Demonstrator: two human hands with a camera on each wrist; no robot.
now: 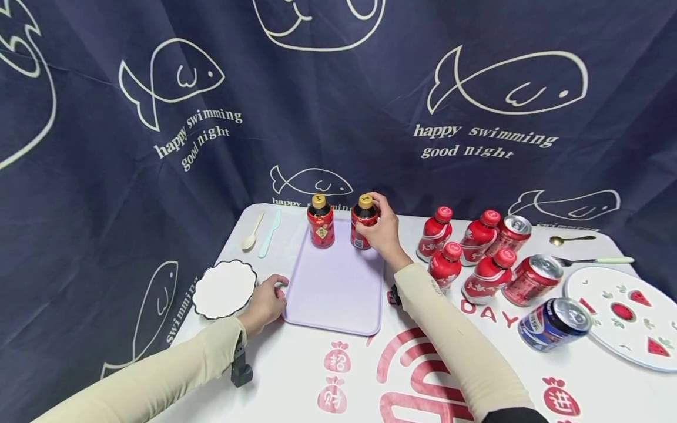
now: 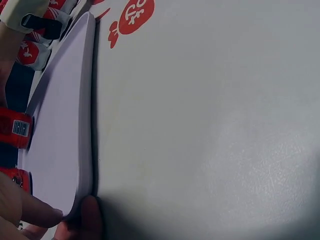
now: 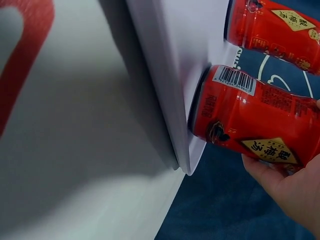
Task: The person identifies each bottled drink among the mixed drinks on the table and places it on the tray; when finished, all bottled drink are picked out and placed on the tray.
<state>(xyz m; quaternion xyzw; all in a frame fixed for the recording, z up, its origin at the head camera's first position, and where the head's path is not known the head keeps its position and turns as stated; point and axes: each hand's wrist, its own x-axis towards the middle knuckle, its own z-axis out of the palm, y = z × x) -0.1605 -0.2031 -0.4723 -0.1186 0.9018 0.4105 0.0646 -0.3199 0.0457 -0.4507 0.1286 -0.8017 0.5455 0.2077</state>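
A pale purple tray [image 1: 333, 288] lies on the white table. Two red-labelled drink bottles with gold caps stand at its far end. My right hand [image 1: 383, 231] grips the right bottle [image 1: 362, 226], thumb on its near side; in the right wrist view this bottle [image 3: 250, 117] has its base on the tray near the rim. To its left, the other bottle [image 1: 321, 223] stands upright and apart from both hands. Beside the tray's left edge is my left hand [image 1: 266, 301]. In the left wrist view its fingers [image 2: 42, 212] pinch the tray's rim [image 2: 86, 125].
A white scalloped plate [image 1: 224, 289] sits left of my left hand, with a cream spoon [image 1: 252, 233] and light-blue knife [image 1: 270, 233] behind it. Several red bottles [image 1: 483, 276], red cans [image 1: 533, 281], a blue can [image 1: 554, 324] and a watermelon-patterned plate [image 1: 626, 335] stand right.
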